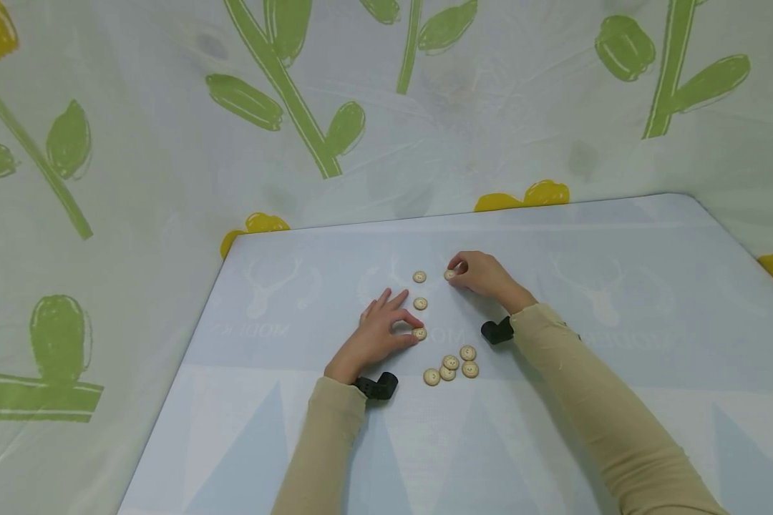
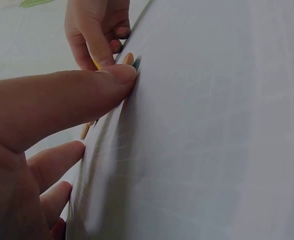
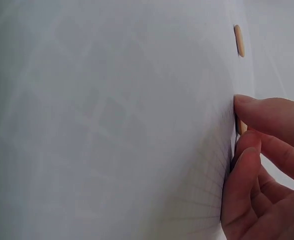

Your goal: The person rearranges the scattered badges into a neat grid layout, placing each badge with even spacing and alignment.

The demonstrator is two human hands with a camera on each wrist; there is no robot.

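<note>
My left hand (image 1: 378,332) pinches a round beige button (image 1: 419,333) between thumb and index finger, low on the tabletop, with its other fingers spread. In the left wrist view that button (image 2: 128,58) shows edge-on at the thumb tip. Farther back and to the right, my right hand (image 1: 483,275) pinches another button (image 1: 449,275) by its edges. The right wrist view shows this button (image 3: 241,126) partly hidden between thumb and fingers. Two more buttons, a nearer one (image 1: 421,303) and a farther one (image 1: 419,277), lie in a column beyond the left hand's button.
Several loose buttons (image 1: 431,377) lie in a group nearer the body, one partly overlapping another (image 1: 450,363). The pale table (image 1: 554,443) has blue triangles and faint deer prints. Behind its back edge hangs a curtain (image 1: 489,129) with green leaves.
</note>
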